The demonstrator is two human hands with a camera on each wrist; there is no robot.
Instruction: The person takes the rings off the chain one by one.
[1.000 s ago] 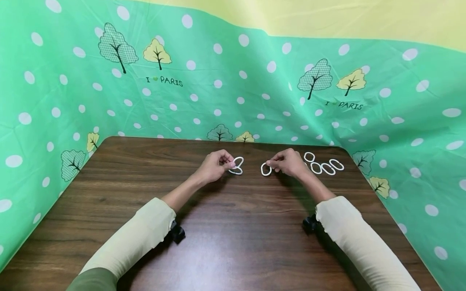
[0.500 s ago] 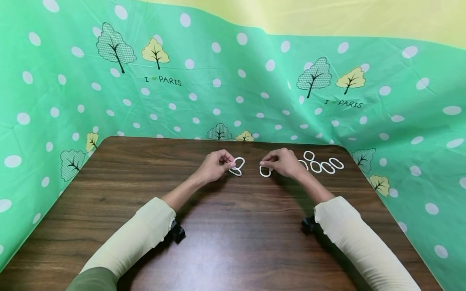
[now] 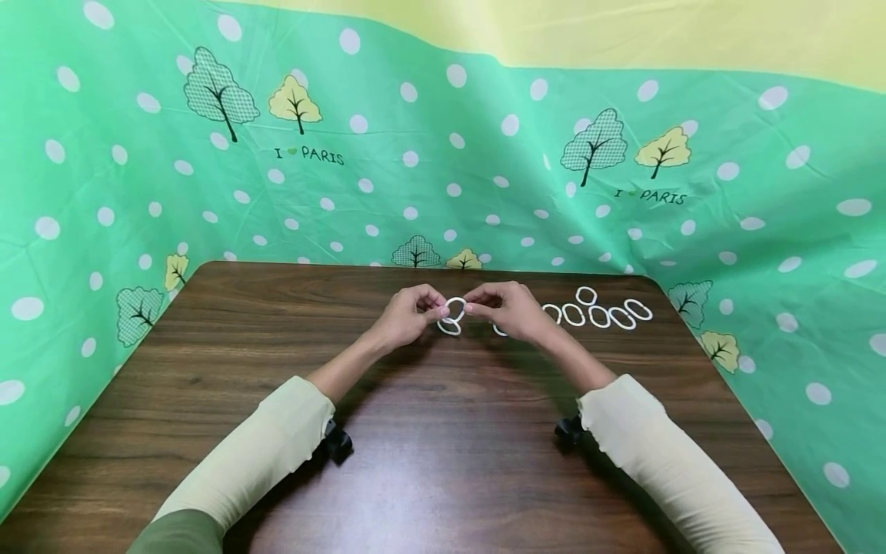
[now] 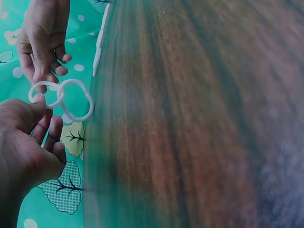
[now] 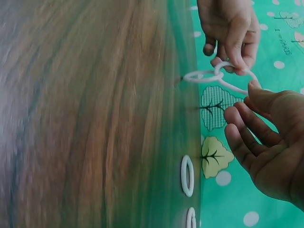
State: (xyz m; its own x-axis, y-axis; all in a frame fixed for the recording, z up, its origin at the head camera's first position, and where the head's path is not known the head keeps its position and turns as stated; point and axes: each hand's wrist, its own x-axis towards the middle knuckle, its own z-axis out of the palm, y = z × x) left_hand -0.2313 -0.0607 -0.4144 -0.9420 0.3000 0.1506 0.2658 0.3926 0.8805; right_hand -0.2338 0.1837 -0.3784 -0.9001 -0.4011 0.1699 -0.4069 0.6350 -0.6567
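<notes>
Two white plastic rings, linked through each other, hang between my hands above the far part of the table. My left hand (image 3: 413,317) pinches the upper ring (image 3: 454,299) at its left side with thumb and forefinger. My right hand (image 3: 510,309) pinches the same ring at its right side; its other fingers are loosely bent in the right wrist view. From the upper ring dangles the lower ring (image 4: 91,102), which neither hand grips. Beneath my right hand a single ring (image 3: 500,332) lies on the table, mostly hidden by the hand.
Several more white rings (image 3: 587,288) lie in a loose row at the far right of the brown wooden table (image 3: 429,438). A green dotted curtain (image 3: 388,192) hangs close behind the table's far edge. Each wrist carries a small black camera (image 3: 339,444).
My right hand has let go of the separate ring, leaving it on the table, and moved left to take hold of the upper linked ring. My left hand has kept its place and grip.
</notes>
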